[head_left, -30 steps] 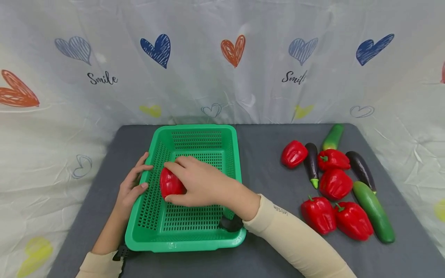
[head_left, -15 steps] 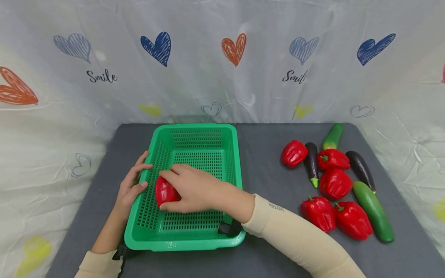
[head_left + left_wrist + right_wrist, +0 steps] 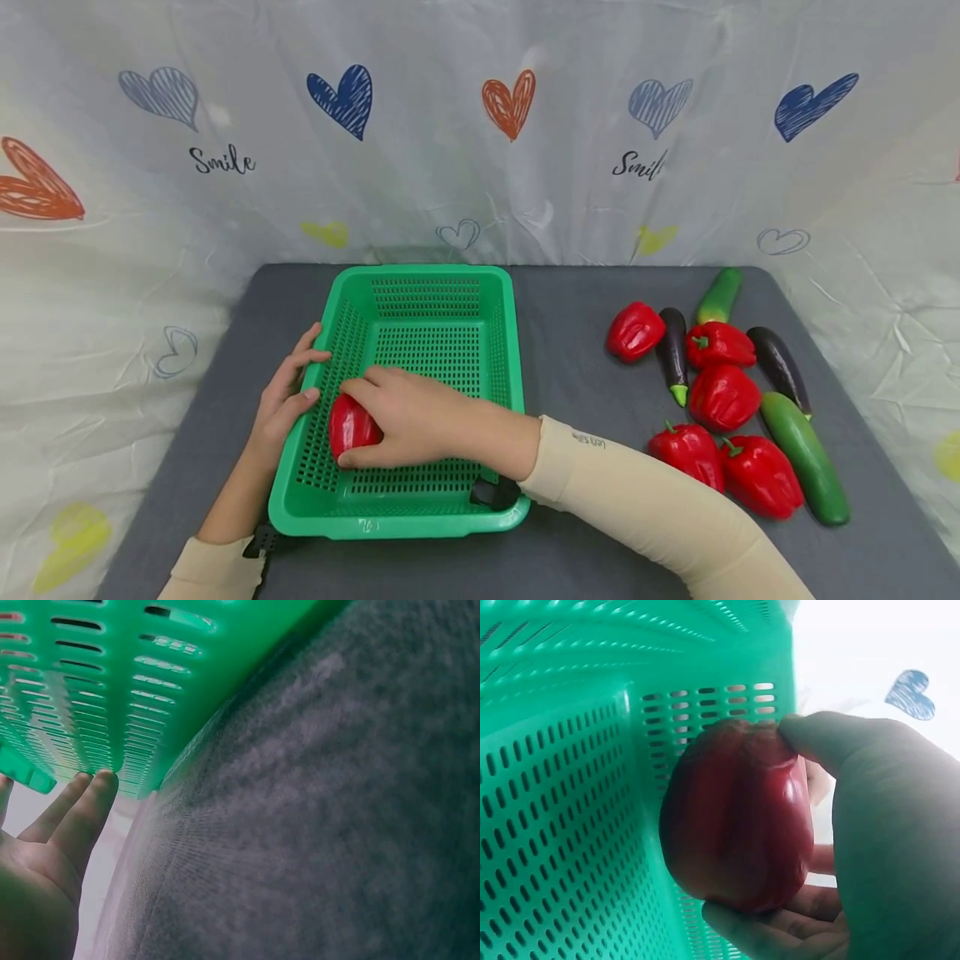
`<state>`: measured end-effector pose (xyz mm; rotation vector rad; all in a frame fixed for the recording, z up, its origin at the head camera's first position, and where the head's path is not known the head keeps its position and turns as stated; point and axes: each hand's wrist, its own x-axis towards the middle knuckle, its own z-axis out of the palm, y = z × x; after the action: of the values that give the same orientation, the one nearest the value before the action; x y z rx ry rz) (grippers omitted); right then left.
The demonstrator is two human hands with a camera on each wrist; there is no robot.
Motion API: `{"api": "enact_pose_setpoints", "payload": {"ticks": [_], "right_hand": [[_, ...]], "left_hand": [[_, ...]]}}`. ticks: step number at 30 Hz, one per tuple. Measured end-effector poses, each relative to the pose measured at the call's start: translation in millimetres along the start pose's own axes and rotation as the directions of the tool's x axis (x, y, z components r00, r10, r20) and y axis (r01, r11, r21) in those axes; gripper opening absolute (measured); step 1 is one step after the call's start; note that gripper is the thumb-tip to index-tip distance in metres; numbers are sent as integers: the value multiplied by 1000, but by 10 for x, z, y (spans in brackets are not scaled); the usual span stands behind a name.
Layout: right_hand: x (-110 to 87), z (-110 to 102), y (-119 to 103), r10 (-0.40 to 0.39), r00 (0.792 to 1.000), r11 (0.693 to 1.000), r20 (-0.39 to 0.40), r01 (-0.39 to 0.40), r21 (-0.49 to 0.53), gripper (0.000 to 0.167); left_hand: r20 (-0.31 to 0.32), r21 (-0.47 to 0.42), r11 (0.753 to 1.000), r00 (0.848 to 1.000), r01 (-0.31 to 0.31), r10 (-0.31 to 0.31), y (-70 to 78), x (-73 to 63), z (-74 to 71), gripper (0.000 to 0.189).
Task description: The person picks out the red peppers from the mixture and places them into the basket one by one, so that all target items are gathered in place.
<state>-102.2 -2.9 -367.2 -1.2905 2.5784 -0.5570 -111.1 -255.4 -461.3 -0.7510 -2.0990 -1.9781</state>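
Observation:
A red bell pepper (image 3: 352,429) is in my right hand (image 3: 408,417), which grips it inside the green basket (image 3: 405,527). In the right wrist view the pepper (image 3: 739,817) sits between the thumb and the curled fingers, close to a slotted basket wall. My left hand (image 3: 281,400) rests against the basket's left side, with fingertips at the rim. Two of its fingers show straight against the outer slotted wall in the left wrist view, where the left hand (image 3: 45,862) is partly cut off. The right hand and forearm hide part of the basket floor.
On the grey table (image 3: 570,350) to the right lie several red bell peppers (image 3: 723,398), two eggplants (image 3: 673,354) and two green cucumber-like vegetables (image 3: 806,458). A white curtain (image 3: 420,192) with printed hearts hangs behind the table.
My right hand has moved the bell pepper nearer to me and a little left, toward the basket's left wall. The left hand stays at the rim.

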Motion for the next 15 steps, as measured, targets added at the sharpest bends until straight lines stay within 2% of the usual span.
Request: {"api": "enact_pose_setpoints", "payload": {"ticks": [8,15], "right_hand": [[22,54,-40,16,997,1000,74,-16,5,81],[46,82,-49,3,997,1000,73,-4,17,82]], "left_hand": [[9,-3,999,999,-32,32,-36,-1,-2,42],[5,-6,1000,1000,-24,25,-32,2,-7,42]]}}
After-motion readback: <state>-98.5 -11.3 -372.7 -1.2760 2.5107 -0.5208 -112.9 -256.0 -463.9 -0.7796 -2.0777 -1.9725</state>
